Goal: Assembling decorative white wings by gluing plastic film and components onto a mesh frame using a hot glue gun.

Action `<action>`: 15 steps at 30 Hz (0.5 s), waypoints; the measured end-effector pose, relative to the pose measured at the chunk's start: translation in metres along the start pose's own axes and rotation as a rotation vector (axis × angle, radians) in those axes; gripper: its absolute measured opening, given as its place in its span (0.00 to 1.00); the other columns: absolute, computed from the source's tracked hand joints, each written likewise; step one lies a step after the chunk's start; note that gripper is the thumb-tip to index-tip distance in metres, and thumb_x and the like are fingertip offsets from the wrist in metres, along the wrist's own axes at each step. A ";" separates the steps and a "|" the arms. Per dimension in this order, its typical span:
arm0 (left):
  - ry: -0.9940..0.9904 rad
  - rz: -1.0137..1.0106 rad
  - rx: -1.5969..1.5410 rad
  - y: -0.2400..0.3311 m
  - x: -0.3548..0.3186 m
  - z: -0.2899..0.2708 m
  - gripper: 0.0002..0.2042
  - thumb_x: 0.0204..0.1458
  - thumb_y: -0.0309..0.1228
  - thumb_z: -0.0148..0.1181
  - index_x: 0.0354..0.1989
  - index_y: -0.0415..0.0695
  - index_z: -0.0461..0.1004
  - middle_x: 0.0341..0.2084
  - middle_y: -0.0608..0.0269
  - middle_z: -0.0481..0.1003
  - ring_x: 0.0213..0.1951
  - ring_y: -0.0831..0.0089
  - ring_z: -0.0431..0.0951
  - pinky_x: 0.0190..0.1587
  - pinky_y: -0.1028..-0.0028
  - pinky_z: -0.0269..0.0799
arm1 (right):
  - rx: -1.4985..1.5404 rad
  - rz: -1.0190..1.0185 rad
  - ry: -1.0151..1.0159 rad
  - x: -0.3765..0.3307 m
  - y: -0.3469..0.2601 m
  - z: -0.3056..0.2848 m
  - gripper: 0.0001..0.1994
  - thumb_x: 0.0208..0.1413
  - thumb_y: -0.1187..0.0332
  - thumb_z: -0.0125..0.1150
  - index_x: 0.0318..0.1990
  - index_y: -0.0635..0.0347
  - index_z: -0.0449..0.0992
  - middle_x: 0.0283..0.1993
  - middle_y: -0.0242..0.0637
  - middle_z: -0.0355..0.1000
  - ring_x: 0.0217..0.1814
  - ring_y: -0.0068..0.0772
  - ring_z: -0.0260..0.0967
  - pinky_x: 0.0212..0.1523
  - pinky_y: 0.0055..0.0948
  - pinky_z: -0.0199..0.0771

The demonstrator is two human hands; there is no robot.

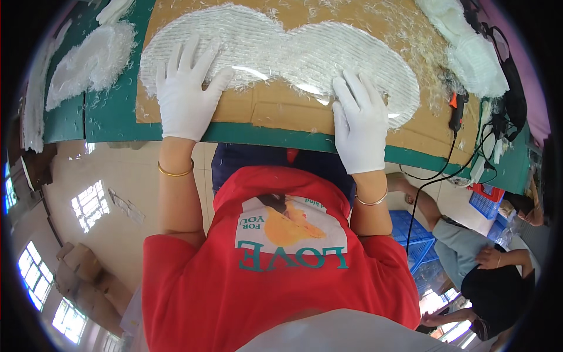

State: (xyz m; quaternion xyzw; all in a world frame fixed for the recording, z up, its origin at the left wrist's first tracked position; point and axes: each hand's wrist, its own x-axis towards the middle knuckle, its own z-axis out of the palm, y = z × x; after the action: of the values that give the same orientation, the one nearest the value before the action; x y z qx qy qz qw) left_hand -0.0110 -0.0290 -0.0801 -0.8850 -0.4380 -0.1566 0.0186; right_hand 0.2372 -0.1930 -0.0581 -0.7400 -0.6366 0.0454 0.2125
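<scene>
A large white woven fibre mat (281,50) with a wavy outline lies on a brown cardboard sheet (275,114) on the green table (117,123). My left hand (187,88), in a white glove, lies flat with fingers spread on the mat's near left edge. In the same kind of glove, my right hand (359,120) presses flat on the mat's near right part, over a glossy clear patch. Neither hand holds anything. Each wrist wears a thin gold bangle.
Loose white fibre pieces (88,61) lie on the table at the left. More white fibre material (469,50) is piled at the right, beside a black and orange tool (457,111) with a cable. A seated person (487,264) and blue crates (410,229) are at lower right.
</scene>
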 end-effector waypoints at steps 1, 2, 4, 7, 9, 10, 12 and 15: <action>0.005 0.001 0.001 -0.001 0.000 0.000 0.27 0.58 0.52 0.58 0.65 0.60 0.73 0.68 0.57 0.65 0.69 0.49 0.62 0.72 0.50 0.48 | 0.025 -0.016 0.038 0.000 0.001 0.003 0.19 0.57 0.72 0.59 0.57 0.61 0.76 0.64 0.44 0.70 0.66 0.58 0.65 0.65 0.49 0.64; 0.011 0.001 0.002 -0.002 -0.001 0.000 0.26 0.58 0.52 0.58 0.65 0.60 0.73 0.68 0.57 0.65 0.69 0.50 0.62 0.72 0.50 0.48 | 0.028 -0.021 0.038 0.000 0.001 0.003 0.19 0.57 0.72 0.59 0.57 0.61 0.76 0.64 0.44 0.70 0.66 0.58 0.65 0.65 0.49 0.64; 0.013 -0.020 -0.016 0.000 0.002 -0.001 0.26 0.58 0.51 0.58 0.65 0.60 0.73 0.68 0.57 0.65 0.69 0.50 0.62 0.72 0.51 0.48 | 0.007 -0.026 0.055 0.001 -0.001 0.003 0.20 0.58 0.72 0.58 0.58 0.62 0.75 0.65 0.47 0.70 0.67 0.61 0.63 0.67 0.49 0.63; 0.015 -0.032 -0.032 -0.003 -0.002 0.001 0.26 0.58 0.51 0.58 0.65 0.60 0.73 0.68 0.57 0.65 0.69 0.50 0.62 0.72 0.51 0.48 | -0.008 -0.001 0.102 -0.005 0.000 0.010 0.21 0.57 0.72 0.60 0.59 0.64 0.75 0.65 0.50 0.70 0.68 0.61 0.64 0.68 0.49 0.63; 0.019 -0.024 -0.031 -0.006 -0.002 0.002 0.26 0.58 0.51 0.58 0.65 0.60 0.73 0.69 0.57 0.65 0.69 0.50 0.62 0.72 0.51 0.48 | 0.024 0.000 0.132 -0.004 0.002 0.014 0.21 0.57 0.72 0.60 0.59 0.65 0.75 0.65 0.52 0.69 0.68 0.60 0.64 0.67 0.48 0.63; 0.022 -0.025 -0.029 -0.005 -0.003 0.000 0.26 0.58 0.51 0.58 0.65 0.61 0.73 0.69 0.58 0.65 0.69 0.50 0.62 0.72 0.51 0.48 | 0.062 0.003 0.155 -0.006 0.003 0.015 0.22 0.56 0.73 0.61 0.60 0.65 0.74 0.65 0.54 0.69 0.68 0.60 0.65 0.67 0.47 0.64; 0.021 -0.028 -0.032 -0.004 -0.003 0.000 0.25 0.58 0.51 0.58 0.65 0.61 0.73 0.69 0.58 0.65 0.69 0.50 0.62 0.71 0.51 0.49 | 0.113 0.016 0.203 -0.009 0.005 0.017 0.22 0.56 0.74 0.62 0.60 0.65 0.74 0.65 0.55 0.69 0.67 0.59 0.66 0.67 0.46 0.65; 0.031 -0.040 -0.038 -0.005 -0.003 0.000 0.25 0.59 0.51 0.58 0.65 0.62 0.73 0.69 0.59 0.65 0.69 0.50 0.62 0.71 0.51 0.49 | 0.168 -0.002 0.309 -0.014 0.010 0.021 0.22 0.55 0.75 0.63 0.59 0.64 0.74 0.63 0.55 0.70 0.64 0.57 0.69 0.64 0.45 0.68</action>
State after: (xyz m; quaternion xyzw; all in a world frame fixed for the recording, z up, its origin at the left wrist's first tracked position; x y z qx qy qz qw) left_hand -0.0166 -0.0282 -0.0817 -0.8737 -0.4522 -0.1791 0.0056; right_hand 0.2367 -0.2017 -0.0836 -0.7171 -0.5911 -0.0158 0.3690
